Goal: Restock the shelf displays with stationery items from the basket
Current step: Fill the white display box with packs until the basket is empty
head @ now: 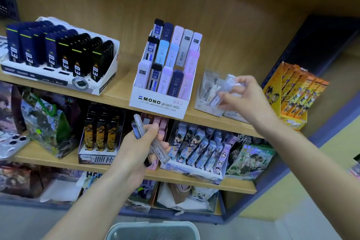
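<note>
Spanning the frame, the wooden shelf [124,78] carries display boxes on its top board. At upper left sits a white tray of navy and black cases [58,58]. At centre the MONO box [158,103] stands filled with pastel and dark lead cases. An orange carton [294,95] stands at the right edge. The grey basket [153,224] shows only its rim at the bottom centre, below both forearms. Between the MONO box and the orange carton stands a clear display box [206,91]. The right hand [243,95] hovers at it, its grip pinching one clear lead case [222,93] just above the box. Lower, at centre, the left hand [136,150] grips a small bundle of cases [145,132], tilted, in front of the second shelf.
</note>
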Action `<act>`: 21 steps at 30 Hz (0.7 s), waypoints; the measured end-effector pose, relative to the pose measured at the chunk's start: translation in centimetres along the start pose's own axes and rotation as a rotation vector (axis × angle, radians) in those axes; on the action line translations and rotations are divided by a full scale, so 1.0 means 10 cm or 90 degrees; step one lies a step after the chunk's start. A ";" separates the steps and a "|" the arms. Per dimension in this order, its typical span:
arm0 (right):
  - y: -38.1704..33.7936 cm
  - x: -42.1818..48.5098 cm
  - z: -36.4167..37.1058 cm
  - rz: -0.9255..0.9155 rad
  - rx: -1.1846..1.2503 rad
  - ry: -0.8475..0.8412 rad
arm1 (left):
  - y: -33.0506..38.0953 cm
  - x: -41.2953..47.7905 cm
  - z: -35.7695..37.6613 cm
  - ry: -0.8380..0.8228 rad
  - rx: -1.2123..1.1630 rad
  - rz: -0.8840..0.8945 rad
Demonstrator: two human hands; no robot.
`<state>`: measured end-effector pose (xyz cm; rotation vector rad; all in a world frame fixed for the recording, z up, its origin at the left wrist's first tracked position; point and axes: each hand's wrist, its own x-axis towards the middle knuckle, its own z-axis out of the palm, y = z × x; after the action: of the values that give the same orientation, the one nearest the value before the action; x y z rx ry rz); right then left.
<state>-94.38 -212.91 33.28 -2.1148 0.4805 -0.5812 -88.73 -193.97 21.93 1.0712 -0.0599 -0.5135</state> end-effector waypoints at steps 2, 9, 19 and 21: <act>-0.03 0.19 -0.06 -0.070 -0.015 0.078 | -0.01 0.02 0.00 0.002 -0.007 0.006; 0.06 0.80 -0.01 -0.133 -0.092 0.179 | -0.03 0.04 -0.02 -0.009 -0.023 0.007; 0.24 1.03 0.04 -0.172 -0.299 0.105 | -0.01 0.10 -0.07 -0.002 -0.048 0.010; 0.25 1.07 0.03 -0.174 -0.406 0.106 | 0.00 0.10 -0.07 0.000 -0.050 0.007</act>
<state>-85.81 -219.74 33.46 -2.7813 0.5193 -0.8473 -87.65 -193.89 21.37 0.9932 -0.0445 -0.5016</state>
